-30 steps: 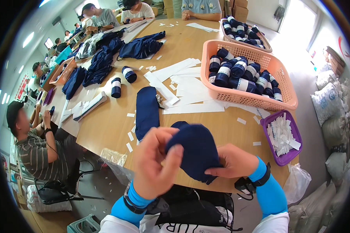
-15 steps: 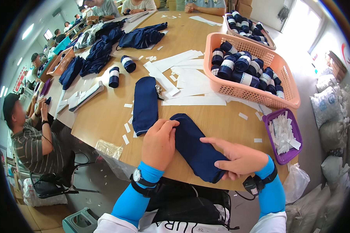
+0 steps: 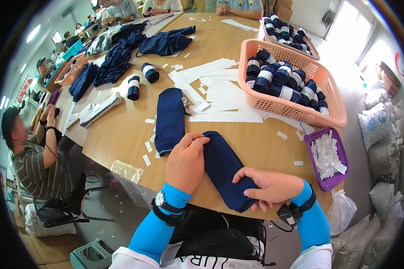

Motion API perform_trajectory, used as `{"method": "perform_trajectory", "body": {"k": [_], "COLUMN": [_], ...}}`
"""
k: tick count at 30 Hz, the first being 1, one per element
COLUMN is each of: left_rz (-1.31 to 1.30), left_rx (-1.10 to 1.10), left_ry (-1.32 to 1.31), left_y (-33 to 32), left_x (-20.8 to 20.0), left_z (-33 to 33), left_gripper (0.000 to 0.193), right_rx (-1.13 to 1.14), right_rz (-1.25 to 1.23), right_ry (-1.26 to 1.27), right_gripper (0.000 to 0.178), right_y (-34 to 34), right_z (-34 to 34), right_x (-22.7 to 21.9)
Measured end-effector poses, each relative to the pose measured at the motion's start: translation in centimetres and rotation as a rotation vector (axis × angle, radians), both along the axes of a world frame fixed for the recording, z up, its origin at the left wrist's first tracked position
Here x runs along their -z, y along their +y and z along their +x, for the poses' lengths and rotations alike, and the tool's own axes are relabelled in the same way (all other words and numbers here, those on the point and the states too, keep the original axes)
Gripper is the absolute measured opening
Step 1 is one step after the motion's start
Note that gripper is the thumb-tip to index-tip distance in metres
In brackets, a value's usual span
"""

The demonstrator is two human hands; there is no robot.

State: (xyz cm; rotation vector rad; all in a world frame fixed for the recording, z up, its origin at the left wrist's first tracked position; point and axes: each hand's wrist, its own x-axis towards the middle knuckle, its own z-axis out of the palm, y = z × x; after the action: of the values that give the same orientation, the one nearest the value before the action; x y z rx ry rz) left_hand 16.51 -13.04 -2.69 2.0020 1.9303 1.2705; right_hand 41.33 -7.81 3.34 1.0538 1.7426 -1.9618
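Observation:
A flat, oblong piece of navy fabric [image 3: 226,168] lies slantwise on the table in front of me. My left hand [image 3: 185,161] holds its upper left edge, fingertips pressed together near the rounded top. At the lower right edge my right hand [image 3: 271,186] grips the fabric, with index finger and thumb over it and the other fingers curled at the rim. A second navy fabric piece [image 3: 169,119] lies flat just beyond my left hand, beside a small metal object [image 3: 185,104]. Two rolled navy bundles [image 3: 133,88] with white paper bands stand farther off to the left.
A pink basket [image 3: 296,114] full of banded navy rolls stands at the right, another behind it. The purple tray [image 3: 325,183] holds paper strips. White paper sheets [image 3: 224,94] cover the table's middle. Crumpled navy fabric [image 3: 114,62] lies far left. A co-worker [image 3: 38,157] sits at the left.
My right hand's fingers have drawn in and closed on the lower right edge of the navy fabric. My left hand has barely moved.

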Motion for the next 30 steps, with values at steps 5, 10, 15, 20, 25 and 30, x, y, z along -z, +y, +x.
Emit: {"method": "perform_trajectory", "body": {"k": [5, 10, 15, 20, 25, 30], "left_rz": [-0.036, -0.015, -0.13, -0.186, -0.2, -0.219], "left_rx": [-0.015, 0.029, 0.206, 0.167, 0.168, 0.185], "left_ry": [0.008, 0.132, 0.227, 0.274, 0.282, 0.306], "left_y": [-0.5, -3.3, -3.4, -3.0, -3.0, -3.1], "left_x": [-0.2, -2.1, -1.9, -0.9, -0.8, -1.0], "left_z": [0.2, 1.6, 2.3, 2.2, 2.4, 1.8], "left_gripper": [0.023, 0.034, 0.055, 0.066, 0.066, 0.069], "right_rx": [-0.094, 0.188, 0.182, 0.182, 0.309, 0.35], "right_rz": [-0.057, 0.763, 1.268, 1.253, 1.298, 1.332], "right_ry": [0.06, 0.266, 0.207, 0.192, 0.238, 0.292], "right_gripper": [0.046, 0.044, 0.039, 0.031, 0.028, 0.022], "right_y": [0.9, -2.5, -5.9, -6.7, -7.3, -7.3], "right_z": [1.3, 3.5, 1.1, 1.9, 2.4, 1.7], "right_x": [-1.8, -2.6, -1.1, 2.8, 4.1, 4.5]}}
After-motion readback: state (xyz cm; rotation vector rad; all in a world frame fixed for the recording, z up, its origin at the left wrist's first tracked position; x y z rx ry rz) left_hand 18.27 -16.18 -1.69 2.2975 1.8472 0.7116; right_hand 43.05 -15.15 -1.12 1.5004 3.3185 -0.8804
